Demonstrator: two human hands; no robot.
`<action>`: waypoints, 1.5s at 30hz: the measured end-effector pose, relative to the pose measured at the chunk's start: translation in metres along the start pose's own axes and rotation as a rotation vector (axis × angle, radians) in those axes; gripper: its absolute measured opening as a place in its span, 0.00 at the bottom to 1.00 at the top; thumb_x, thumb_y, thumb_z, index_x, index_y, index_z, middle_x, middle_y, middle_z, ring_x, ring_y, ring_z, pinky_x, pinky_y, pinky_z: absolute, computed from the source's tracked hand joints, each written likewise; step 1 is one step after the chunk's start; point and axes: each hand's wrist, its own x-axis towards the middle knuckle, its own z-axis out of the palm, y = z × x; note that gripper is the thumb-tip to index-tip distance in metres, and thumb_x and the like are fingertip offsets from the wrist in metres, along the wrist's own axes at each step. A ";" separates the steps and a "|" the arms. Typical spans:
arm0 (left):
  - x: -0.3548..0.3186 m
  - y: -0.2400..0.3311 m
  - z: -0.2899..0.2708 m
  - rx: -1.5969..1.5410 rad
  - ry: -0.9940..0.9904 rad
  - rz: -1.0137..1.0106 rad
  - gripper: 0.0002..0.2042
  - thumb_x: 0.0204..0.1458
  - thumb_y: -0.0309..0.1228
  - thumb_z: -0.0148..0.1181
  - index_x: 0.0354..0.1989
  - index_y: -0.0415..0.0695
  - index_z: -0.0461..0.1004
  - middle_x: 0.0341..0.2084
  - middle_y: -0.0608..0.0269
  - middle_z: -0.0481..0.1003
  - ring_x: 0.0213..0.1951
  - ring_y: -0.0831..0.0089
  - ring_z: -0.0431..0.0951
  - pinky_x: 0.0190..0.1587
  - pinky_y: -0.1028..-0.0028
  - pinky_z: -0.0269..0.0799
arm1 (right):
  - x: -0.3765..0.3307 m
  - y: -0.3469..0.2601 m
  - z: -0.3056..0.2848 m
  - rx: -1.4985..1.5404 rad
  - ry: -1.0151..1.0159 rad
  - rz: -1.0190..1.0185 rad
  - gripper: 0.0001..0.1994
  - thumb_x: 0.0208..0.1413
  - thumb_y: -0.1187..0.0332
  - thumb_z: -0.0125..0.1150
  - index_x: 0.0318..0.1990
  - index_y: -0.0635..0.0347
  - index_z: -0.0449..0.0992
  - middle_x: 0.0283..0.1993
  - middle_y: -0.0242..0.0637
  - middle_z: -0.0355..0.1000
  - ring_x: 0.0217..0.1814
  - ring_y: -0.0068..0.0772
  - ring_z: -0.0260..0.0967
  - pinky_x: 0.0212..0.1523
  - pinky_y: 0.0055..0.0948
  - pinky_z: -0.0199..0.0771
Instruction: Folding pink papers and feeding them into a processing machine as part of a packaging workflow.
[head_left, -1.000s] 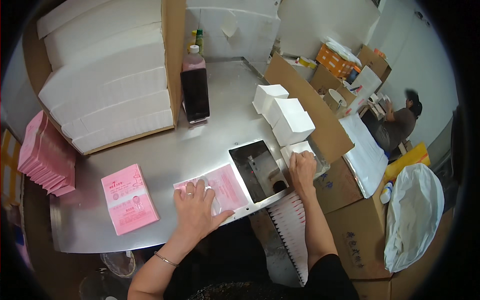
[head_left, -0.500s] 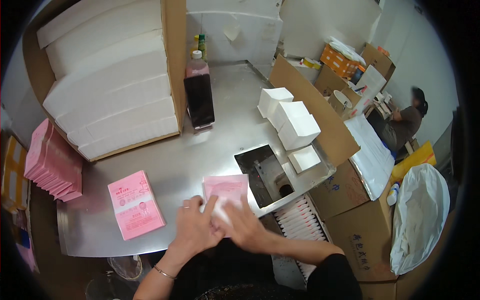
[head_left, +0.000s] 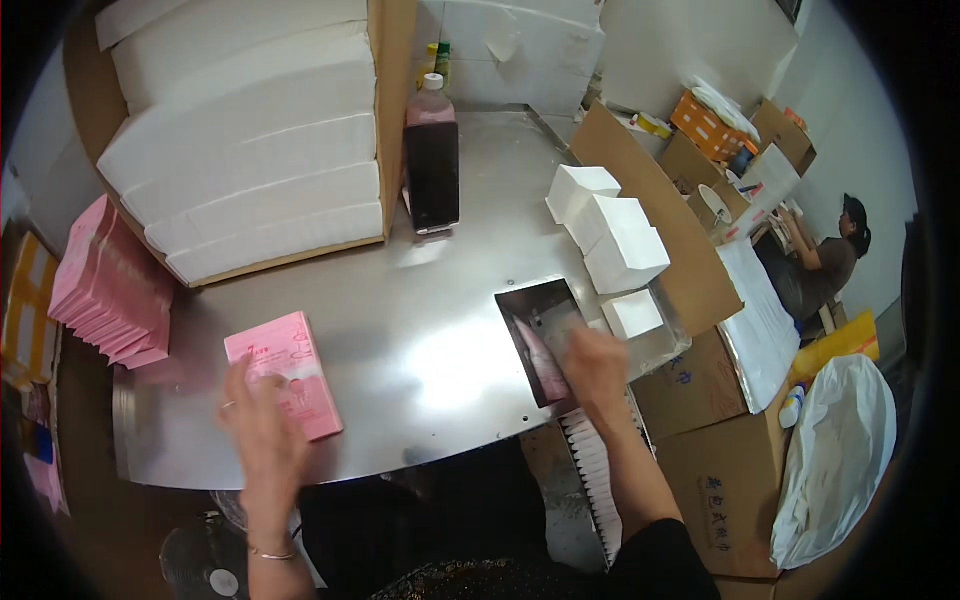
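On the left of the steel table lies a flat stack of pink printed packets with a pale band across it. My left hand is over its left edge, fingers apart and slightly blurred, with nothing seen in them. Toward the right, a pink packet stands tilted inside a dark rectangular opening in the tabletop. My right hand is at the right side of that opening, smeared by motion. Its fingers are curled, but whether they hold anything is hidden. White tissue stacks stand beyond this hand.
A large carton of white tissue blocks fills the back left. Beside it, a phone leans on a bottle. More pink packets stand at far left. Below the opening sits a row of filled packs. Another person sits at far right.
Both hands were together over a pink packet with white tissue at the table's front. They have parted: left to the pink stack, right to the opening, where a pink packet now shows.
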 end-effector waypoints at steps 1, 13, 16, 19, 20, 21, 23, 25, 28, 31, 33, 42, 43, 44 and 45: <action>0.001 -0.007 -0.007 0.147 -0.003 -0.049 0.08 0.45 0.20 0.58 0.35 0.43 0.72 0.45 0.46 0.72 0.53 0.47 0.69 0.60 0.48 0.55 | 0.002 0.011 -0.004 -0.114 0.218 -0.028 0.07 0.55 0.68 0.62 0.41 0.56 0.77 0.28 0.40 0.72 0.34 0.47 0.71 0.39 0.45 0.70; -0.006 0.098 0.061 -0.656 -0.351 0.444 0.10 0.45 0.18 0.58 0.36 0.40 0.70 0.33 0.51 0.67 0.38 0.53 0.70 0.40 0.60 0.66 | -0.002 0.084 0.007 -0.080 0.160 0.156 0.07 0.55 0.73 0.60 0.39 0.64 0.79 0.39 0.45 0.70 0.46 0.49 0.67 0.46 0.48 0.67; -0.016 0.132 0.081 -0.684 -0.333 0.560 0.07 0.48 0.20 0.58 0.36 0.40 0.71 0.33 0.53 0.67 0.37 0.56 0.70 0.39 0.62 0.66 | -0.002 0.093 0.011 -0.044 0.272 0.120 0.15 0.53 0.76 0.60 0.49 0.64 0.78 0.47 0.45 0.73 0.51 0.52 0.68 0.50 0.47 0.68; -0.018 0.139 0.083 -0.679 -0.348 0.550 0.06 0.52 0.23 0.60 0.37 0.40 0.72 0.32 0.54 0.67 0.36 0.57 0.68 0.40 0.63 0.66 | 0.002 0.093 0.016 -0.124 0.246 0.100 0.15 0.54 0.75 0.60 0.50 0.64 0.78 0.47 0.45 0.74 0.50 0.52 0.69 0.48 0.48 0.69; -0.015 0.135 0.084 -0.703 -0.339 0.525 0.06 0.53 0.24 0.61 0.38 0.40 0.72 0.32 0.54 0.67 0.36 0.58 0.68 0.40 0.63 0.66 | 0.008 0.095 0.016 -0.102 0.263 0.086 0.14 0.56 0.74 0.58 0.49 0.64 0.78 0.44 0.47 0.75 0.47 0.53 0.71 0.46 0.48 0.71; -0.013 0.132 0.084 -0.700 -0.336 0.525 0.06 0.53 0.24 0.61 0.38 0.40 0.72 0.32 0.54 0.67 0.36 0.58 0.68 0.40 0.63 0.66 | 0.010 0.096 0.013 -0.099 0.266 0.085 0.14 0.56 0.74 0.58 0.49 0.64 0.78 0.44 0.47 0.75 0.47 0.53 0.71 0.46 0.48 0.71; -0.013 0.129 0.080 -0.683 -0.363 0.544 0.07 0.54 0.26 0.62 0.38 0.39 0.72 0.32 0.55 0.66 0.36 0.58 0.67 0.40 0.64 0.66 | 0.011 0.096 0.004 0.106 0.169 0.269 0.11 0.59 0.73 0.56 0.47 0.64 0.79 0.39 0.49 0.76 0.43 0.54 0.72 0.45 0.47 0.71; -0.014 0.130 0.082 -0.697 -0.352 0.525 0.07 0.53 0.24 0.63 0.38 0.39 0.73 0.32 0.54 0.67 0.36 0.57 0.67 0.40 0.63 0.66 | 0.011 0.098 0.002 0.157 0.185 0.274 0.11 0.60 0.72 0.55 0.46 0.64 0.80 0.38 0.50 0.76 0.41 0.55 0.72 0.46 0.47 0.71; -0.014 0.131 0.079 -0.720 -0.355 0.516 0.07 0.52 0.23 0.64 0.38 0.40 0.73 0.32 0.54 0.68 0.36 0.56 0.68 0.41 0.62 0.66 | 0.012 0.106 -0.008 0.165 0.337 0.255 0.12 0.60 0.71 0.57 0.49 0.64 0.79 0.43 0.49 0.77 0.46 0.54 0.72 0.47 0.46 0.71; -0.013 0.129 0.078 -0.696 -0.352 0.529 0.07 0.53 0.24 0.63 0.38 0.39 0.73 0.32 0.55 0.67 0.36 0.57 0.68 0.40 0.63 0.66 | 0.018 0.102 -0.020 -0.108 0.562 0.071 0.11 0.58 0.71 0.59 0.47 0.65 0.79 0.42 0.47 0.76 0.47 0.51 0.72 0.48 0.45 0.71; -0.012 0.131 0.078 -0.691 -0.339 0.556 0.06 0.55 0.26 0.62 0.38 0.39 0.72 0.31 0.55 0.66 0.35 0.59 0.67 0.40 0.64 0.66 | 0.007 0.114 -0.001 -0.083 0.213 0.128 0.10 0.57 0.70 0.61 0.45 0.66 0.78 0.41 0.47 0.75 0.47 0.51 0.71 0.49 0.45 0.70; -0.012 0.131 0.077 -0.676 -0.349 0.543 0.07 0.55 0.26 0.62 0.38 0.39 0.72 0.32 0.55 0.67 0.36 0.59 0.68 0.40 0.64 0.66 | 0.011 0.101 0.003 -0.057 0.206 0.094 0.08 0.61 0.73 0.56 0.40 0.68 0.79 0.34 0.50 0.76 0.40 0.55 0.72 0.41 0.48 0.72; -0.012 0.130 0.078 -0.672 -0.343 0.548 0.06 0.55 0.26 0.62 0.37 0.39 0.72 0.32 0.55 0.66 0.36 0.59 0.68 0.40 0.64 0.66 | 0.011 0.103 0.003 -0.041 0.194 0.116 0.07 0.61 0.73 0.56 0.39 0.68 0.79 0.34 0.51 0.76 0.40 0.56 0.72 0.40 0.49 0.72; -0.013 0.130 0.078 -0.667 -0.338 0.550 0.06 0.56 0.26 0.61 0.37 0.39 0.72 0.32 0.55 0.66 0.36 0.59 0.68 0.40 0.64 0.66 | 0.010 0.105 0.003 -0.025 0.179 0.135 0.07 0.61 0.73 0.56 0.38 0.68 0.79 0.34 0.51 0.76 0.39 0.57 0.72 0.40 0.49 0.72; -0.014 0.131 0.077 -0.667 -0.339 0.547 0.06 0.56 0.26 0.61 0.37 0.39 0.72 0.32 0.55 0.66 0.36 0.59 0.68 0.40 0.64 0.66 | 0.008 0.106 0.003 -0.024 0.177 0.133 0.07 0.61 0.73 0.56 0.38 0.68 0.79 0.34 0.51 0.76 0.39 0.57 0.72 0.40 0.49 0.72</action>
